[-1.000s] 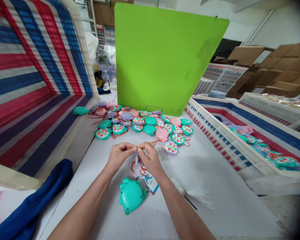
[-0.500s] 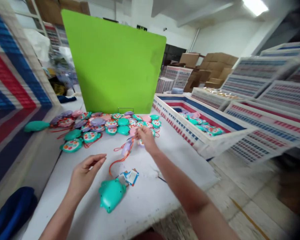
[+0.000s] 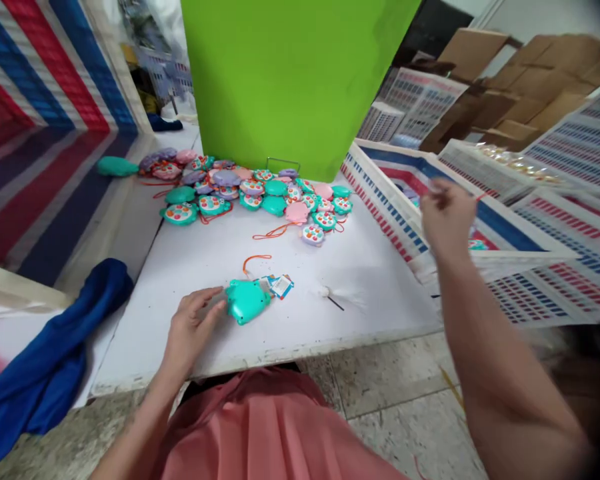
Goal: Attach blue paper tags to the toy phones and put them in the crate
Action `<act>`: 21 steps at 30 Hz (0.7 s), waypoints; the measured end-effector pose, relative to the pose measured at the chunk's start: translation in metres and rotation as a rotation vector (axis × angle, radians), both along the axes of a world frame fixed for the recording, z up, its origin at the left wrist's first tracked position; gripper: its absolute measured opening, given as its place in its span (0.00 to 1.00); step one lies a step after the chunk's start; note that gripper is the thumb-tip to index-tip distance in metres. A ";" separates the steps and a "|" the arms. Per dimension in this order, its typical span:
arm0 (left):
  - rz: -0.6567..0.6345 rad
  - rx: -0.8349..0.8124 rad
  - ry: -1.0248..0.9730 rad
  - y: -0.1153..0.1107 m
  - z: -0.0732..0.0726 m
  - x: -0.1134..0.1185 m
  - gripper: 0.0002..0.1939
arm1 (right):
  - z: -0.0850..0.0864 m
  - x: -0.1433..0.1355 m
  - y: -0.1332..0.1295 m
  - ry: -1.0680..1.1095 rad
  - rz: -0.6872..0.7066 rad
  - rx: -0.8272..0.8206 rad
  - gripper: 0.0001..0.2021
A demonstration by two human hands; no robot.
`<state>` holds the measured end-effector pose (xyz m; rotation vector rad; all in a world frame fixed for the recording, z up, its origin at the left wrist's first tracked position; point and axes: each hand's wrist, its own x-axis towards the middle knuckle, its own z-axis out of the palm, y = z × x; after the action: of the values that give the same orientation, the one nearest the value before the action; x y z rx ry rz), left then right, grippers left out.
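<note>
At the front of the table lies a teal animal-shaped toy (image 3: 249,301) with paper tags (image 3: 281,287) and an orange cord loop (image 3: 255,259). My left hand (image 3: 193,325) is at its left edge, thumb and fingers apart. Over the striped basket (image 3: 525,248) on the right is my right hand (image 3: 449,212), blurred, with its fingers curled together. A bit of orange-red cord shows beside it; what the fingers hold is hidden. A pile of teal, pink and purple toys (image 3: 275,188) with dotted faces spreads along the back of the table.
A tall green board (image 3: 295,73) stands behind the pile. A small white-tipped tool with a dark stick (image 3: 334,301) lies on the table (image 3: 180,267). Blue cloth (image 3: 80,353) hangs at the left by a striped basket (image 3: 55,167). Cartons (image 3: 545,87) and more baskets stand at the right.
My right hand has swung from the pile to over the right basket, taking the purple toy off the table. My left hand has come up to the teal toy. The view has tilted down.
</note>
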<state>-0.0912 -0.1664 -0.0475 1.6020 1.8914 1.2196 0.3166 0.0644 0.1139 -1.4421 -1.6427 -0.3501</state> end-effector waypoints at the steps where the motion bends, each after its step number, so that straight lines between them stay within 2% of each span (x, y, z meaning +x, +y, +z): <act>1: -0.045 0.023 0.059 0.003 0.001 0.005 0.22 | -0.015 -0.013 -0.021 0.026 0.082 -0.056 0.16; 4: -0.176 0.053 0.249 0.013 -0.003 0.019 0.34 | -0.061 -0.048 -0.085 0.123 0.267 -0.168 0.12; 7: -0.215 0.026 0.432 0.022 -0.014 0.029 0.43 | -0.098 -0.055 -0.132 0.307 0.348 -0.376 0.12; 11: -0.179 -0.007 0.552 0.025 -0.023 0.034 0.41 | -0.128 -0.031 -0.170 0.423 0.323 -0.595 0.12; 13: -0.171 -0.012 0.575 0.025 -0.022 0.034 0.41 | -0.138 -0.015 -0.186 0.470 0.306 -0.675 0.12; 16: -0.171 -0.020 0.585 0.022 -0.018 0.035 0.43 | -0.155 0.010 -0.211 0.468 0.368 -0.833 0.11; 19: -0.126 -0.052 0.513 0.021 -0.014 0.037 0.46 | -0.188 0.034 -0.234 0.442 0.379 -0.995 0.08; 21: -0.067 -0.073 0.424 0.021 -0.012 0.039 0.46 | -0.219 0.049 -0.246 0.496 0.292 -1.034 0.07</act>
<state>-0.0524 -0.1458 -0.0590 1.9857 2.0760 0.8179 0.3654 -0.1815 -0.1055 -1.7404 -1.6112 1.0926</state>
